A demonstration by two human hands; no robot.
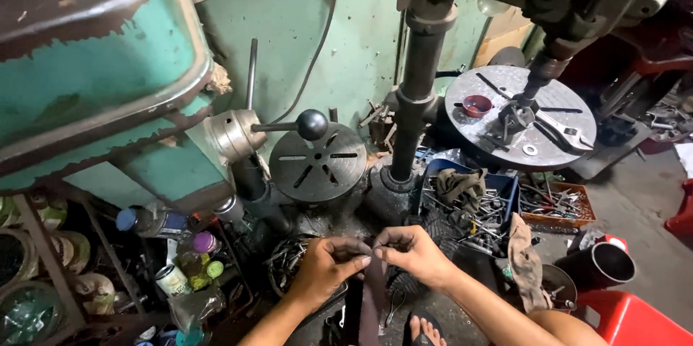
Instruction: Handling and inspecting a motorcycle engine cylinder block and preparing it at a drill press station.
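My left hand [326, 266] and my right hand [413, 253] meet low in the middle of the view, fingertips pinched together on the top edge of a dark flat strip [373, 301] that hangs down between them. The strip looks like a piece of dark rubber or abrasive sheet; its lower end runs out of view. Below the hands a bare foot in a sandal [424, 329] rests on the dirty floor.
Two drill presses stand ahead: a round slotted table [317, 163] on the left, a round table [520, 116] with a wrench [563, 129] and a red cup [476, 105] on the right. A blue crate of tools [469, 198], an orange tray [556, 206], a black pipe [599, 265] and a red stool [635, 321] lie nearby.
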